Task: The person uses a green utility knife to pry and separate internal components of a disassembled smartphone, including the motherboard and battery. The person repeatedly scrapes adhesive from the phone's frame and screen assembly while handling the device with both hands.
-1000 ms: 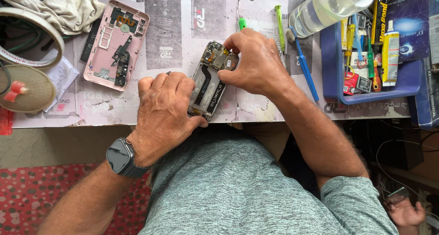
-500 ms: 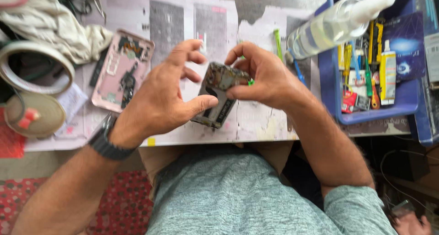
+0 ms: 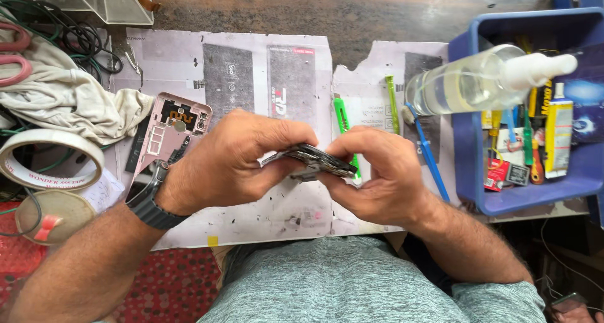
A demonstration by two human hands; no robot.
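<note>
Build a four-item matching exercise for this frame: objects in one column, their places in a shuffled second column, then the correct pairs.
Things
1. opened phone body
2. pink back cover
3. clear spray bottle
4. roll of tape

Places
A. lying across the rim of the blue tray
B. at the far left, below the crumpled cloth
C. held above the paper between the left hand and the right hand
D. flat on the paper, left of the left hand

Pairs: 1-C, 2-D, 3-A, 4-B
</note>
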